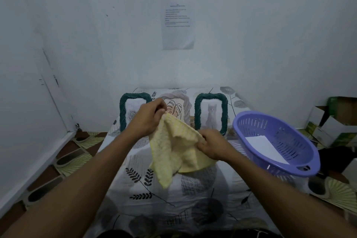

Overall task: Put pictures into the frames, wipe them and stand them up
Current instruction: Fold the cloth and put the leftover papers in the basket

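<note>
Head view: left hand (148, 116) high, right hand (212, 144) low, grips clamped on cloth (173, 152)

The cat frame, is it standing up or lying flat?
Standing up. The cat frame rises upright from the patterned tablecloth, its picture facing the camera.

Looking down on a tabletop (193, 195) draped in white fabric printed with dark leaf sprigs and grey blotches. Bearing a grey twisted frame (187, 108), standing upright toward the far edge. Bearing a green rose frame (122, 114) just left of the grey twisted frame and a green cat frame (197, 110) just right of it, both upright too. Holding a purple slotted basket (249, 131) further right of the grey twisted frame and nearer, at the tabletop's right side.
</note>
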The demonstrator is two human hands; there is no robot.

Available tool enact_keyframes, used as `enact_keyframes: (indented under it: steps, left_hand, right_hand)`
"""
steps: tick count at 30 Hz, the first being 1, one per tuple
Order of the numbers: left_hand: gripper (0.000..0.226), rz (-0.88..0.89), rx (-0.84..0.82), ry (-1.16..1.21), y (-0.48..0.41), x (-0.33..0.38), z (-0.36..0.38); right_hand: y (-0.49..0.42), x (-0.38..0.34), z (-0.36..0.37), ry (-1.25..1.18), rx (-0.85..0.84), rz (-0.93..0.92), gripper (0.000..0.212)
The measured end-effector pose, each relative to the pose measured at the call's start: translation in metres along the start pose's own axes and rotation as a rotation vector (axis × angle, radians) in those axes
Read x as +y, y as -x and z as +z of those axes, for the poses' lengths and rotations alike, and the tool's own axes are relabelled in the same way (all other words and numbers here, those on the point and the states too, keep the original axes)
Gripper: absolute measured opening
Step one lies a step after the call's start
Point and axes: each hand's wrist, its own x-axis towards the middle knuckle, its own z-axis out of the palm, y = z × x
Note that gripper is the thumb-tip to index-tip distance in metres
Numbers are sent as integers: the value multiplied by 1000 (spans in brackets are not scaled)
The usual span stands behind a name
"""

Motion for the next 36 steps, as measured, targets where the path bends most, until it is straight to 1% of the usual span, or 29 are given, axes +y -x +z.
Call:
enact_keyframes:
  steps: [1,3,6,8,10,12,14,15,17,18,20,23,24,27,29,33,36]
  left_hand:
    - [6,15,-20,-15,-1,-3,-6]
    - [4,67,-99,-72,-3,-7,-19]
    - [8,135,-250,-156,-9,-11,-38]
    - [13,172,-333,-221,-16,-12,-48]
    - [11,208,-373,-311,-21,-11,-53]
    - [9,216,-340,-350,-24,-9,-53]
    - [13,195,-236,-311,-25,-7,-51]
    - [13,182,-192,-295,-25,-8,-51]
    - [9,138,-176,-314,-26,-10,-50]
    - [11,111,-178,-319,-26,-11,-49]
    - [16,42,-148,-290,-26,-13,-47]
    - [20,-33,-94,-259,-26,-14,-46]
    - [19,-42,-108,-232,-26,-15,-47]
    - [11,-26,-224,-57,-21,-16,-54]
    - [5,-8,-235,19,-16,-16,-57]
    - [7,-30,-107,100,-13,-14,-55]
    - [9,-140,-26,208,-13,-11,-47]
  right_hand:
    - [0,4,-4,-8,13,26,7]
    - [-4,8,-22,-129,65,84,9]
    - [-12,7,-66,-273,150,52,6]
    - [-15,8,-95,-329,142,29,6]
    - [-17,9,-115,-326,84,27,10]
    - [-19,8,-123,-280,88,-3,12]
    - [-23,7,-126,-309,180,-33,13]
    - [-25,6,-126,-288,207,-34,13]
    - [-25,7,-123,-244,227,3,10]
    - [-25,8,-121,-283,247,35,10]
    - [-23,11,-116,-441,296,105,15]
    - [-21,14,-110,-612,287,200,21]
    - [-21,15,-109,-652,288,230,22]
    - [-18,20,-111,-766,343,299,23]
    - [-15,23,-114,-810,367,323,22]
    - [-12,25,-113,-830,382,346,29]
    - [-11,22,-108,-848,378,384,21]
